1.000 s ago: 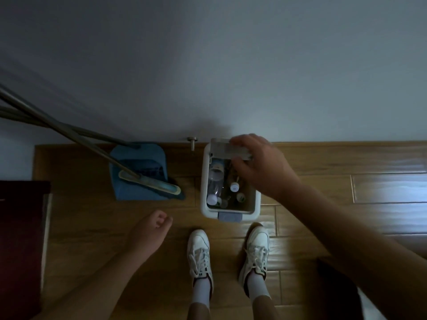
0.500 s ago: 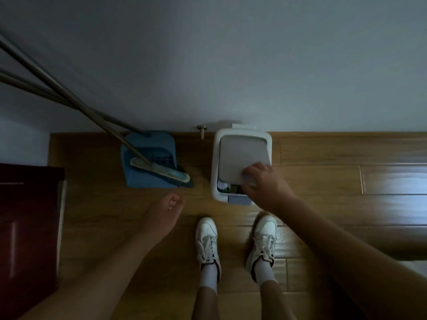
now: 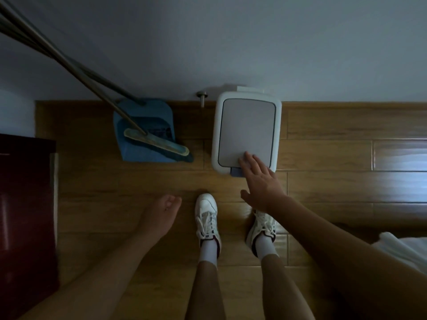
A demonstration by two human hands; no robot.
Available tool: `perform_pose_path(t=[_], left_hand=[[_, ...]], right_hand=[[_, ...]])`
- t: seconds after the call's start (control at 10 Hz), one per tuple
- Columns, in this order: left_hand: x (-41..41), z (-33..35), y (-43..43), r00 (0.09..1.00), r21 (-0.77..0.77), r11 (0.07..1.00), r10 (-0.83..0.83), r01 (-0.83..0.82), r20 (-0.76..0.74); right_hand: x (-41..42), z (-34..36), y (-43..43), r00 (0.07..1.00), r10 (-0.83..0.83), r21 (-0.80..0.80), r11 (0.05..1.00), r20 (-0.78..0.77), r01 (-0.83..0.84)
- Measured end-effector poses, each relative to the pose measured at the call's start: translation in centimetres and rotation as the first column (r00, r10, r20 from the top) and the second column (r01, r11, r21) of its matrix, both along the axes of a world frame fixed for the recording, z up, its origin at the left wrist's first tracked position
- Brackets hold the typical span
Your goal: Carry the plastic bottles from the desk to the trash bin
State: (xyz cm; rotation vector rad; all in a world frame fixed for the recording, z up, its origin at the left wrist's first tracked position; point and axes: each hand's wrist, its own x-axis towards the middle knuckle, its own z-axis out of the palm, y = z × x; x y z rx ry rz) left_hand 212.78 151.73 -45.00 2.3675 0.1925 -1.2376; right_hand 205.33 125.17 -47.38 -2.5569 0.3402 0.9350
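A white trash bin (image 3: 246, 100) stands on the wooden floor against the wall, its grey lid (image 3: 246, 130) lying flat and closed. No bottles show; the lid hides the bin's inside. My right hand (image 3: 260, 181) is spread flat, fingertips resting on the lid's near edge, holding nothing. My left hand (image 3: 161, 212) hangs over the floor to the left of my feet, fingers loosely curled with nothing in them.
A blue dustpan (image 3: 145, 132) with a broom (image 3: 157, 145) leans on the wall left of the bin. A dark red cabinet (image 3: 25, 209) is at the far left. White fabric (image 3: 402, 250) lies at the right edge. A metal door stop (image 3: 202, 98) sits beside the bin.
The bin's lid has gone from raised, with bottles visible inside, to flat shut under my right hand. The right hand has drawn back to the lid's near edge.
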Motion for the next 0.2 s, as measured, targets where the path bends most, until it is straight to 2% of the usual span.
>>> perform_pose_path(t=[0.1,0.2], left_hand=[[0.0,1.6,-0.4,1.0,-0.004,1.0,0.027,-0.027,-0.003],[-0.2,4.0,-0.3,0.999,-0.025,0.999,0.046,-0.046,-0.011]], right_hand=[[1.0,1.3,-0.6,0.996,-0.087,0.05,0.995,0.025,0.086],[1.0,2.5,-1.0,0.975,-0.22,0.052,0.974,-0.04,0.222]])
